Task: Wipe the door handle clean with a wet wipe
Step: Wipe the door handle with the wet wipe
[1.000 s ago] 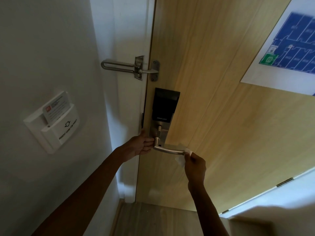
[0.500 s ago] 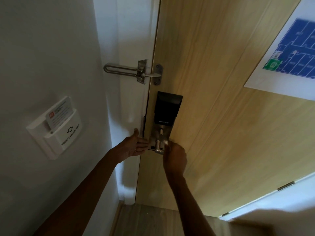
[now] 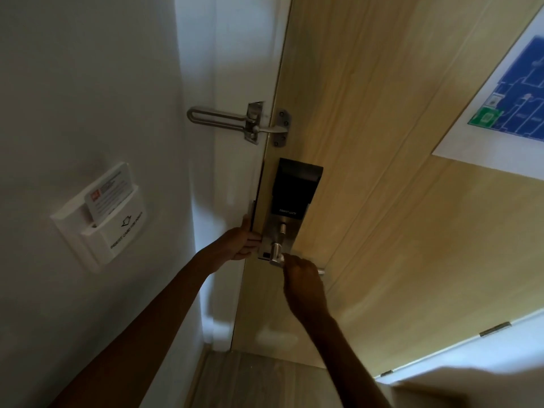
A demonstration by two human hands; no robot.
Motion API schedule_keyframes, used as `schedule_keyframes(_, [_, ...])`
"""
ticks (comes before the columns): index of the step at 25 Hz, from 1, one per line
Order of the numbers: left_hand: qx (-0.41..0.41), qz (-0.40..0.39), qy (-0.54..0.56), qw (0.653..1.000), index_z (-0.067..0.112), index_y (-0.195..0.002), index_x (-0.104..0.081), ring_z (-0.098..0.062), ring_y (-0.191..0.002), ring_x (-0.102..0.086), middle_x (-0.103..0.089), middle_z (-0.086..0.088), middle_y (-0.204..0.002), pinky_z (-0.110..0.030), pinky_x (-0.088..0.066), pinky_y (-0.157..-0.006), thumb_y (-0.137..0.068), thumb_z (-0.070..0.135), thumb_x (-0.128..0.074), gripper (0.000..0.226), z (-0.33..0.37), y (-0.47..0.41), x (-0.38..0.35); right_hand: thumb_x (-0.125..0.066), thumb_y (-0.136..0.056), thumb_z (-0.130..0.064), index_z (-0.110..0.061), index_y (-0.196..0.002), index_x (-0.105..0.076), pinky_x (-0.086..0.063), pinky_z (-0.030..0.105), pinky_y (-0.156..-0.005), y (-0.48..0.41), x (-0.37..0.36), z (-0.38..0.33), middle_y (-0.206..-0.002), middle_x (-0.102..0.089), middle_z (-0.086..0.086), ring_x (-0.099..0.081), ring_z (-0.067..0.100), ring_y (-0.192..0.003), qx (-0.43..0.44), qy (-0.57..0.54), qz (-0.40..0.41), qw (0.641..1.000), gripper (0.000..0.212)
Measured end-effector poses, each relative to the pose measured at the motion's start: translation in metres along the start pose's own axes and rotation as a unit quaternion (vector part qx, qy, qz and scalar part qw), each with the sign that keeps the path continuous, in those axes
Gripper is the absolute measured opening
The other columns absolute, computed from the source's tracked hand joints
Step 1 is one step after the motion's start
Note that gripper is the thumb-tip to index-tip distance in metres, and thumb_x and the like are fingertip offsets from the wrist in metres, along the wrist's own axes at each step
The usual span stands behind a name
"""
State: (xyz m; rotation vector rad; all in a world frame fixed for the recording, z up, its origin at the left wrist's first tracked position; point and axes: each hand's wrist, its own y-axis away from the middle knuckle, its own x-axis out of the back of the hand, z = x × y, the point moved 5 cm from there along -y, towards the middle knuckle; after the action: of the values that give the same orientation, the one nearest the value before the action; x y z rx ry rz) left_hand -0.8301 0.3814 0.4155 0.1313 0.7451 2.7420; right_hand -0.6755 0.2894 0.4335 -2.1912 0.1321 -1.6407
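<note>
A silver lever door handle [image 3: 276,256] sticks out from the metal lock plate [image 3: 279,231] under a black smart-lock panel [image 3: 295,187] on the wooden door [image 3: 382,201]. My right hand [image 3: 304,282] is closed around the middle of the lever; only its pivot and its far tip [image 3: 321,271] show. The wet wipe is hidden inside that hand. My left hand [image 3: 240,242] lies flat with fingers apart against the door's edge, just left of the lock plate, holding nothing.
A metal swing-bar guard [image 3: 238,122] bridges frame and door above the lock. A white key-card holder [image 3: 103,213] with a card in it sits on the left wall. A blue floor-plan sheet [image 3: 506,113] hangs on the door at upper right. Wood floor lies below.
My right hand slid from the lever's tip to its pivot, and now sits back over the lever's middle. My left hand let go of the handle's base and now rests flat on the door edge.
</note>
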Motion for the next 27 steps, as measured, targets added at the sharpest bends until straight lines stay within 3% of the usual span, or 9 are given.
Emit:
schedule_keyframes(4, [0.008, -0.011, -0.032, 0.999, 0.004, -0.137, -0.045, -0.028, -0.133, -0.045, -0.050, -0.012, -0.142, -0.033, -0.038, -0.101, -0.092, 0.064, -0.011, 0.082, 0.003, -0.011, -0.007, -0.058, -0.093, -0.005, -0.004, -0.112, -0.065, -0.055, 0.037, -0.075, 0.004, 0.007, 0.040, -0.098, -0.072, 0.017, -0.067, 0.029, -0.084, 0.019, 0.017, -0.017, 1.000, 0.020])
schedule_keyframes(7, [-0.003, -0.007, -0.058, 0.998, 0.010, -0.122, -0.057, -0.022, -0.107, -0.059, -0.061, 0.000, -0.109, -0.031, -0.040, -0.090, -0.081, 0.075, -0.014, 0.088, 0.004, -0.015, -0.008, -0.060, -0.089, -0.003, -0.006, -0.111, -0.064, -0.057, 0.038, -0.082, -0.005, -0.012, -0.001, -0.100, -0.071, 0.015, -0.067, 0.028, -0.088, -0.013, 0.001, -0.033, 0.999, 0.022])
schedule_keyframes(10, [-0.022, -0.021, -0.071, 0.997, 0.013, -0.129, -0.053, -0.025, -0.119, -0.055, -0.060, -0.004, -0.122, -0.032, -0.039, -0.094, -0.071, 0.084, -0.020, 0.098, 0.003, -0.013, -0.006, -0.055, -0.093, -0.004, -0.005, -0.112, -0.064, -0.055, 0.039, -0.080, -0.002, 0.002, 0.025, -0.100, -0.070, 0.016, -0.067, 0.028, -0.088, -0.006, -0.003, -0.037, 0.999, 0.021])
schedule_keyframes(13, [-0.058, -0.012, -0.110, 0.992, 0.031, -0.090, -0.060, -0.018, -0.096, -0.059, -0.064, 0.002, -0.096, -0.037, -0.043, -0.093, -0.036, 0.102, -0.026, 0.096, 0.006, -0.014, -0.005, -0.045, -0.101, -0.013, -0.009, -0.091, -0.067, -0.048, 0.037, -0.063, 0.016, 0.021, 0.087, -0.081, -0.069, 0.014, -0.064, 0.022, -0.068, -0.168, -0.146, -0.008, 0.975, 0.024])
schedule_keyframes(15, [-0.057, -0.008, -0.111, 0.992, 0.029, -0.077, -0.054, -0.017, -0.087, -0.056, -0.058, 0.004, -0.082, -0.034, -0.045, -0.084, -0.034, 0.102, -0.026, 0.090, 0.009, -0.014, -0.006, -0.040, -0.104, -0.019, -0.003, -0.096, -0.069, -0.054, 0.042, -0.070, 0.032, 0.011, 0.099, -0.090, -0.072, 0.017, -0.068, 0.028, -0.079, -0.314, -0.386, 0.008, 0.868, 0.034])
schedule_keyframes(18, [-0.035, -0.011, -0.096, 0.995, 0.023, -0.072, -0.051, -0.009, -0.071, -0.050, -0.051, 0.004, -0.076, -0.022, -0.038, -0.067, -0.029, 0.102, -0.028, 0.093, 0.013, -0.009, -0.004, -0.039, -0.104, -0.015, 0.001, -0.120, -0.062, -0.052, 0.041, -0.094, 0.044, -0.014, 0.075, -0.115, -0.068, 0.018, -0.065, 0.030, -0.107, -0.409, -0.703, 0.077, 0.576, 0.033])
schedule_keyframes(20, [-0.016, -0.005, -0.102, 0.995, 0.017, -0.092, -0.064, -0.007, -0.083, -0.061, -0.064, 0.002, -0.092, -0.017, -0.044, -0.069, -0.039, 0.099, -0.024, 0.106, 0.014, -0.005, -0.003, -0.041, -0.102, -0.012, 0.000, -0.125, -0.057, -0.046, 0.044, -0.102, 0.045, -0.024, 0.056, -0.122, -0.065, 0.018, -0.062, 0.031, -0.113, -0.430, -0.786, 0.124, 0.426, 0.031])
schedule_keyframes(22, [0.005, 0.004, -0.102, 0.995, 0.008, -0.125, -0.057, -0.016, -0.113, -0.061, -0.064, -0.007, -0.123, -0.021, -0.048, -0.081, -0.057, 0.090, -0.017, 0.114, 0.012, -0.004, -0.002, -0.041, -0.102, -0.011, -0.001, -0.126, -0.054, -0.045, 0.045, -0.104, 0.044, -0.029, 0.037, -0.120, -0.066, 0.018, -0.063, 0.030, -0.111, -0.435, -0.814, 0.133, 0.361, 0.029])
schedule_keyframes(27, [0.028, 0.026, -0.055, 0.998, 0.002, -0.138, -0.044, -0.029, -0.133, -0.046, -0.048, -0.017, -0.143, -0.035, -0.038, -0.104, -0.091, 0.065, -0.008, 0.087, 0.005, -0.010, -0.005, -0.036, -0.100, -0.001, 0.007, -0.126, -0.051, -0.046, 0.045, -0.101, 0.025, -0.035, -0.004, -0.127, -0.060, 0.028, -0.059, 0.037, -0.116, -0.459, -0.821, 0.070, 0.331, 0.031])
